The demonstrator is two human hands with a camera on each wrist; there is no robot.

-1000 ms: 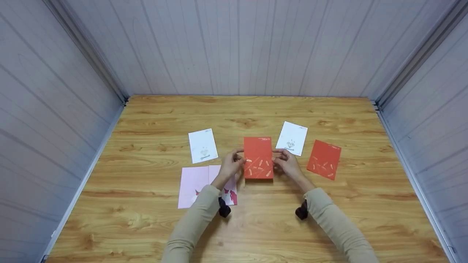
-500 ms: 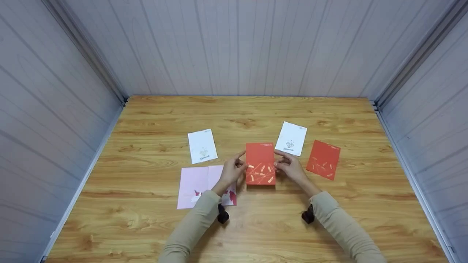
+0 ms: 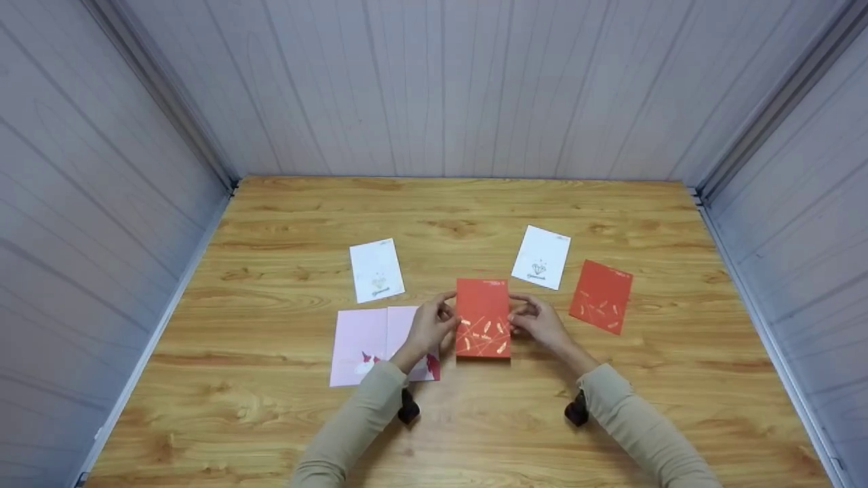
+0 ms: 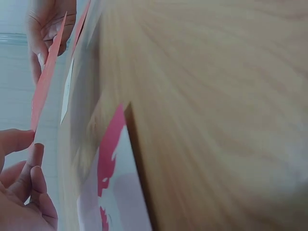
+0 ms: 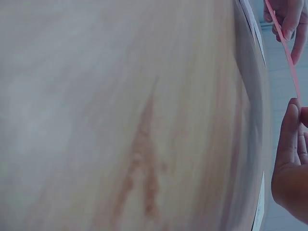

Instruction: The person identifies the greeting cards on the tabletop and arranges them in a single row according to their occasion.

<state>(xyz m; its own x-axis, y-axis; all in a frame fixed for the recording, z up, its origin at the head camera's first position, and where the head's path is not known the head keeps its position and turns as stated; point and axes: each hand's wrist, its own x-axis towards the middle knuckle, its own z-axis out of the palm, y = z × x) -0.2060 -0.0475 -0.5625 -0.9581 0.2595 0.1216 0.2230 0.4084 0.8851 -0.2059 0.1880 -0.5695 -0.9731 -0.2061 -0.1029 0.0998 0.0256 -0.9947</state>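
A red card (image 3: 483, 315) with gold feather prints is held a little above the table, in front of the person. My left hand (image 3: 428, 329) pinches its left edge between thumb and fingers. At the opposite edge, my right hand (image 3: 542, 327) pinches it the same way. Seen nearly edge-on in the left wrist view, the red card (image 4: 45, 84) is lifted off the tabletop. Under the left hand and wrist lies pink card stock (image 3: 361, 339) with a unicorn print, partly covered by the arm. The right wrist view shows the right hand (image 5: 288, 159) at the card's near edge.
On the wooden table (image 3: 271, 285) lie a white card (image 3: 377, 270) at the left and another white card (image 3: 540, 257) at the back right. A second red card (image 3: 601, 297) lies right of the right hand. Panelled walls (image 3: 441, 88) enclose the back and sides.
Both hands have drawn the red card toward the person, a little lower in the head view. Their pinch on its edges stays. The other cards have not moved.
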